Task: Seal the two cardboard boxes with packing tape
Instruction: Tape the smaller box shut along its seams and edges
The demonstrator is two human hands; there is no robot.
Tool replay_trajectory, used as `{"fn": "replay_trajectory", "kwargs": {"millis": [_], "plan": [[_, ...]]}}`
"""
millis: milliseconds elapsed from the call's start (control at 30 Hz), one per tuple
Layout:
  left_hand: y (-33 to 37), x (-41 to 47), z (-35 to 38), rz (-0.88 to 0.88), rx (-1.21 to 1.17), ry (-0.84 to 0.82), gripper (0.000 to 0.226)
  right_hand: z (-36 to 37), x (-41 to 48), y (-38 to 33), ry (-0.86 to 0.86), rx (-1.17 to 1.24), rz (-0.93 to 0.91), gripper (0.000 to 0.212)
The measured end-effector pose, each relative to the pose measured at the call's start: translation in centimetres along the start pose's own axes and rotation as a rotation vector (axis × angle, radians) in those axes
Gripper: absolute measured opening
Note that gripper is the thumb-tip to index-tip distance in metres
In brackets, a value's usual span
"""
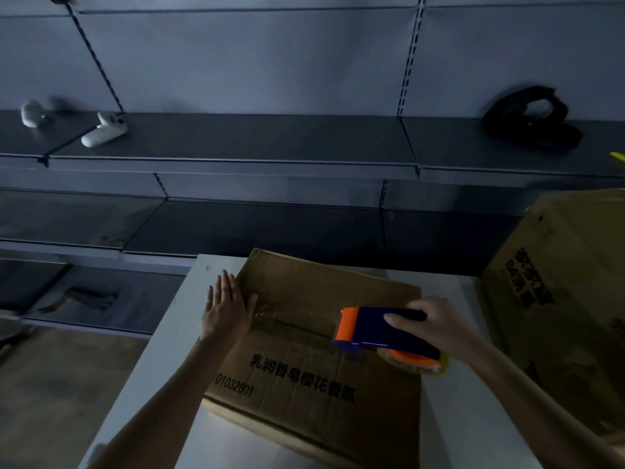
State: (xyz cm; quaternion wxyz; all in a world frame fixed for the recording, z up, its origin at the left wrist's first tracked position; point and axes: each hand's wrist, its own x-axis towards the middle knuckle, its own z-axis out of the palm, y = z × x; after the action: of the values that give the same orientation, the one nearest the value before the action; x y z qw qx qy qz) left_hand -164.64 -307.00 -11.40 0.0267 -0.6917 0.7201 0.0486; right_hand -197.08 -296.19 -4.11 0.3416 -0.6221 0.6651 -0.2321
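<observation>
cardboard box (314, 350) on white table (162, 360), grey shelving (236, 137) behind

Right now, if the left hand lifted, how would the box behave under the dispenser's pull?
Probably slides: the box lies on a smooth table, the left hand flat on its edge. Its creased top likely flexes under the dispenser.

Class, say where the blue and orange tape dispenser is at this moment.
Head view: the blue and orange plastic tape dispenser rests right of centre on the top seam of the brown cardboard box, gripped by the right hand.
</observation>
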Motion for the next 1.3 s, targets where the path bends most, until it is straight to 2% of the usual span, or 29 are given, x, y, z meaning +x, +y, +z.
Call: {"fn": "replay_trajectory", "kwargs": {"millis": [67,100,233,367,467,533,633,733,833,967,1067,1167,1233,1300], "plan": [[0.5,-0.5,0.3,0.037,0.03,0.027,0.076,0.1,0.1,0.0,-0.011,-0.005,0.011,0.06],[0.7,-0.8,0.4,0.054,0.033,0.028,0.079,0.1,0.1,-0.1,-0.017,-0.006,0.013,0.061],[1.3,-1.2,0.8,0.069,0.031,0.066,0.092,0.0,0.1,0.1,-0.024,0.0,-0.002,0.09],[2.4,-1.6,1.1,0.125,0.002,0.088,0.115,0.0,0.2,0.1,-0.016,0.012,-0.01,0.092],[3.3,-1.6,1.0,0.122,0.037,0.069,0.093,0.2,0.4,0.3,-0.023,0.004,-0.015,0.09],[3.5,-1.4,0.8,0.08,0.061,0.035,0.078,0.2,0.6,0.4,-0.032,-0.011,-0.02,0.098],[4.6,-1.3,0.4,0.048,0.065,-0.034,0.072,0.2,0.7,0.5,-0.028,-0.033,-0.029,0.107],[6.0,-2.5,1.5,0.181,-0.002,0.033,0.075,0.1,0.5,0.4,-0.037,-0.022,-0.021,0.095],[6.3,-2.5,1.5,0.216,0.019,0.085,0.08,0.1,0.5,0.2,-0.052,-0.016,-0.013,0.091],[7.4,-2.5,1.3,0.312,0.013,0.009,0.06,0.1,0.3,-0.1,-0.039,-0.005,-0.008,0.089],[8.0,-2.7,2.3,0.364,-0.024,0.088,0.084,0.1,0.3,-0.2,-0.055,-0.038,0.027,0.065],[7.8,-2.6,3.0,0.371,-0.06,0.147,0.098,-0.1,0.4,-0.2,-0.078,-0.054,0.027,0.064],[7.6,-2.4,2.7,0.366,-0.09,0.101,0.102,-0.1,0.4,-0.3,-0.084,-0.042,0.026,0.06],[7.6,-2.2,2.8,0.369,-0.078,0.128,0.098,-0.3,0.4,-0.7,-0.096,-0.057,0.022,0.051]]}}
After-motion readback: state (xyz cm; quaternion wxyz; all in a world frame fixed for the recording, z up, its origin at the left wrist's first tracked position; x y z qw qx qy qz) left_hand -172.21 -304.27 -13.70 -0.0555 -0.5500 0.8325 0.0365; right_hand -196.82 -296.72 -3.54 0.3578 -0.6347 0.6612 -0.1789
